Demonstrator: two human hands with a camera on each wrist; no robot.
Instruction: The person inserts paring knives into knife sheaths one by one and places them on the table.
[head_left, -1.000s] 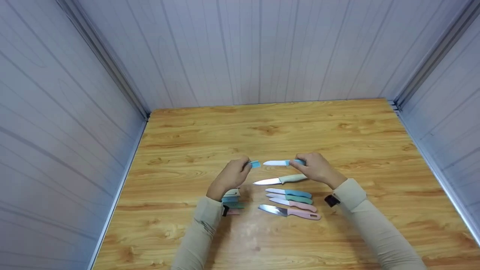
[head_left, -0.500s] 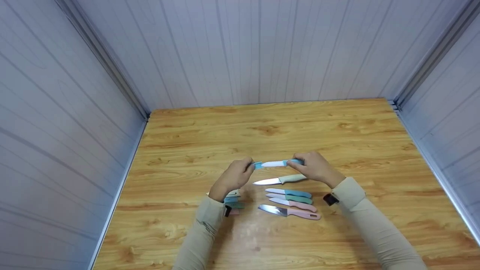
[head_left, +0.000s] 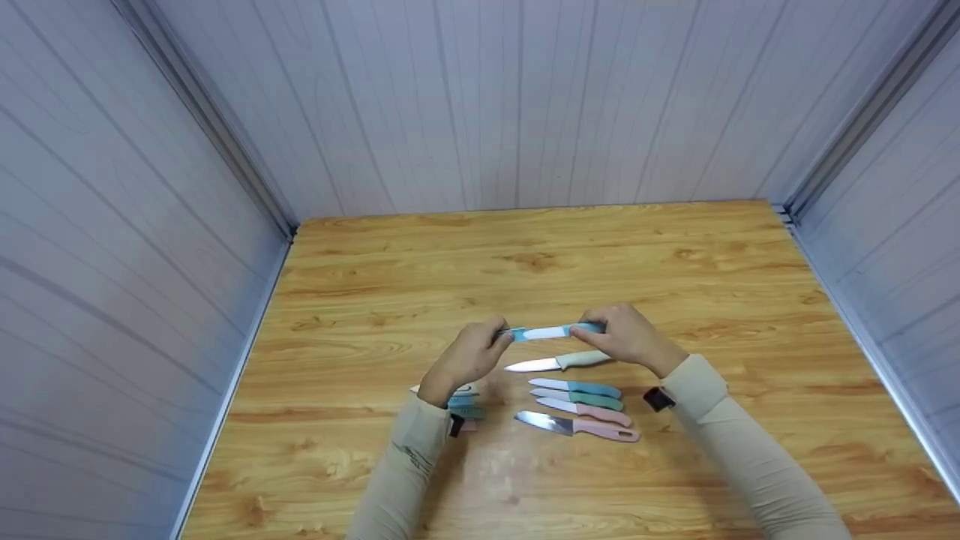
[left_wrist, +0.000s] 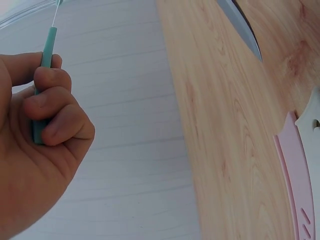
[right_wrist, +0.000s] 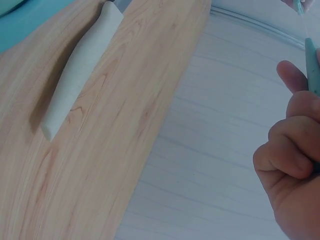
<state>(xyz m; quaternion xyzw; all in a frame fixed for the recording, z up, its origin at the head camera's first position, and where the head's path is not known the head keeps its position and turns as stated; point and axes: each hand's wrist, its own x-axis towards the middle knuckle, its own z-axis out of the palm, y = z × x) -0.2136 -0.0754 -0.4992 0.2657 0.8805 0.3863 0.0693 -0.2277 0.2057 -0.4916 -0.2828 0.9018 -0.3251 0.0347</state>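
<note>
My left hand (head_left: pixel 469 352) grips a blue blade sheath (head_left: pixel 518 334), its fingers curled round it in the left wrist view. With the right hand (head_left: pixel 628 334) I hold a small knife (head_left: pixel 545 333) by its blue handle (right_wrist: pixel 313 67). Its white blade points left, and the tip is at the sheath's mouth, seemingly just inside. Most of the blade is bare between the hands. Both are raised above the table. A cream-handled knife (head_left: pixel 586 359) lies just below them on the wood.
Nearer the body lie a blue-handled knife (head_left: pixel 592 389), a green-handled knife (head_left: pixel 600 401), a small pink-handled knife (head_left: pixel 604 414) and a wider pink-handled knife (head_left: pixel 606 430). Several sheaths (head_left: pixel 469 412) lie partly under the left wrist. Pale panel walls (head_left: pixel 480 105) enclose the wooden table (head_left: pixel 375 262).
The hands have come closer together. The sheath moved slightly right and the knife slightly left, so the gap between blade tip and sheath has closed. The knives on the table stay put.
</note>
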